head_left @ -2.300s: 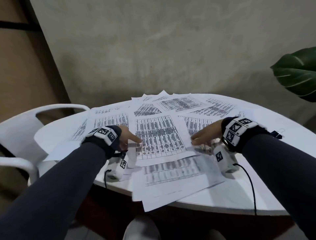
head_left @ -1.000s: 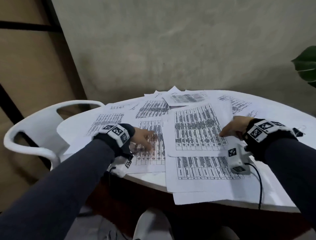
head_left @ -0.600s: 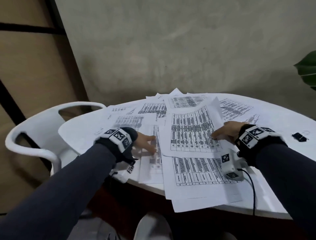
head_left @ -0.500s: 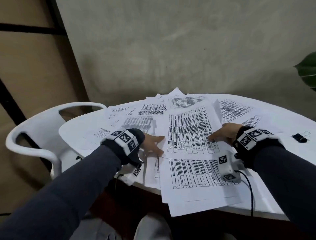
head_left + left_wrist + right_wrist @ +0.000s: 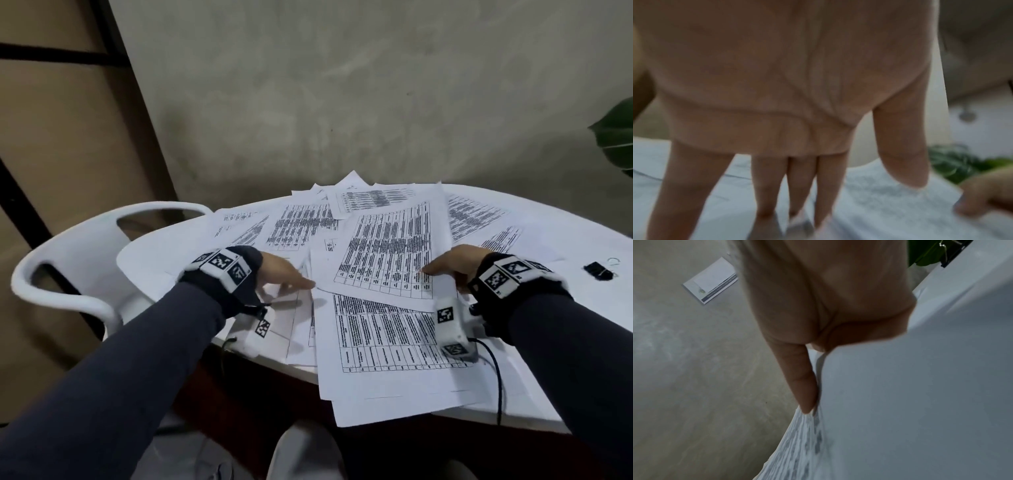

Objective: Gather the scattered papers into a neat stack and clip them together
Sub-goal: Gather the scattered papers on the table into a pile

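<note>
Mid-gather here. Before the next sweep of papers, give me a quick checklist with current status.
1. Left hand flat on the papers, fingers straight: ok.
2. Right hand controlling the top sheet: ok, it holds the right edge.
3. Papers in one neat stack: not ok, still fanned across the table.
4. Sheets clear of the table edge: not ok, the front sheet overhangs.
5. Binder clip in reach: ok, lying right of the right hand.

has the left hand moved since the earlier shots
Yes. The left hand has slid rightward across the papers, away from the white chair and closer to the right hand.
</note>
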`<state>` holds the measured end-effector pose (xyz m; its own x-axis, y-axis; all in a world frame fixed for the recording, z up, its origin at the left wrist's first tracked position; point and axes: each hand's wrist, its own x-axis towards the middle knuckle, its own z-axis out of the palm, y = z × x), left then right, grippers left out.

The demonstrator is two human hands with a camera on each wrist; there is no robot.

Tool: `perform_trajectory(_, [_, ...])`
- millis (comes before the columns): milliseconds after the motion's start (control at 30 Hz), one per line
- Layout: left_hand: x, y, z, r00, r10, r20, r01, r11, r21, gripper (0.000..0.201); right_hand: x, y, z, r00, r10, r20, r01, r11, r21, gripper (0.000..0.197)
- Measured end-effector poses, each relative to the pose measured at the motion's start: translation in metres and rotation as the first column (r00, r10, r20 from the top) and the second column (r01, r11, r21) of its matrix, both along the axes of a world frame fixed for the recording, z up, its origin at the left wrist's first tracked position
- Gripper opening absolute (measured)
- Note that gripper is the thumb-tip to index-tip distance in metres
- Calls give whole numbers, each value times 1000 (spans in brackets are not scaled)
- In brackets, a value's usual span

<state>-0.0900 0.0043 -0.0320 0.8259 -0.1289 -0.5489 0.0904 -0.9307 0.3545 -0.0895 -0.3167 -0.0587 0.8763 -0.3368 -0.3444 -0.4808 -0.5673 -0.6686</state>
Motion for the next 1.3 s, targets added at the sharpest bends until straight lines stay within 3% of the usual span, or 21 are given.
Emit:
perform_trajectory(100, [3, -1, 7, 997, 61, 44, -52, 983, -173, 22, 1, 3, -1, 1000, 4, -17, -4, 1000, -8, 33])
perform_trajectory(200, [9, 2, 3, 978, 135, 158, -116, 986, -124, 41, 1, 3, -2, 1000, 27, 13, -27, 1000, 7, 36])
perform_trajectory(233, [12, 4, 1, 978, 160, 134, -142, 980, -136, 39, 2, 2, -4, 998, 54, 13, -55, 998, 41, 46])
perform_trajectory(300, [16, 7, -1, 966, 257, 2, -241, 910, -338, 26, 7, -2, -12, 996, 80, 41, -86, 983, 164, 68])
perform_trajectory(400, [13, 1, -7, 948, 318, -5, -287, 848, -446, 18, 2, 6, -14, 987, 111, 116, -143, 935, 325, 60])
perform_trajectory(433, [13, -3, -13, 957, 289, 13, -245, 835, -492, 20, -5, 11, -10, 984, 141, 112, -171, 923, 343, 60])
perform_trajectory(500, [10, -12, -21, 979, 203, -27, -179, 781, -598, 48, -8, 15, -9, 976, 191, 101, -214, 917, 335, 70])
perform_trajectory(533, [4, -16, -21, 985, 165, -54, -161, 749, -642, 53, -12, 16, -7, 975, 201, 90, -220, 919, 328, 64])
perform_trajectory(600, [-1, -24, -17, 991, 118, -69, -133, 700, -702, 39, -11, 13, -5, 976, 200, 88, -216, 947, 238, 48])
perform_trajectory(667, [-1, -25, -13, 991, 104, -82, -130, 652, -747, 28, -13, 8, 1, 986, 134, 99, -148, 977, 152, 47])
perform_trajectory(767, [6, -14, -10, 974, 225, -28, -178, 684, -708, 10, -10, -10, 9, 987, 12, 158, -27, 995, 94, 54])
perform_trajectory(800, [9, -10, -9, 965, 262, 23, -180, 721, -669, 10, -7, -18, 12, 982, -13, 191, -6, 995, 99, 53])
perform_trajectory(833, [11, -6, -7, 958, 262, 112, -155, 808, -568, 21, -7, -23, 15, 975, -31, 220, 4, 993, 122, 48])
perform_trajectory(900, [11, -4, -1, 948, 174, 266, -83, 943, -321, 47, -6, -33, 21, 971, -34, 237, -7, 986, 168, 28])
perform_trajectory(1033, [10, -14, -1, 970, 10, 243, 7, 997, -72, 71, -13, -30, 22, 991, 119, 53, -118, 993, -25, 14])
perform_trajectory(1100, [10, -21, -7, 973, -84, 216, 64, 993, 97, 70, -14, -23, 21, 989, 144, 18, -136, 964, -228, 16])
perform_trajectory(1133, [13, -24, -10, 977, -105, 186, 82, 988, 127, 68, -14, -20, 22, 988, 132, 79, -104, 952, -289, 11])
perform_trajectory(1167, [14, -24, -13, 984, -107, 143, 90, 988, 122, 66, -15, -17, 24, 982, 88, 166, -43, 965, -257, 10])
perform_trajectory(1233, [17, -25, -15, 988, -114, 105, 110, 993, 37, 63, -12, -20, 32, 940, -59, 335, 60, 998, 6, 19])
perform_trajectory(1300, [17, -26, -13, 988, -71, 135, 81, 994, -73, 62, -11, -25, 45, 864, -187, 467, 95, 972, 214, 26])
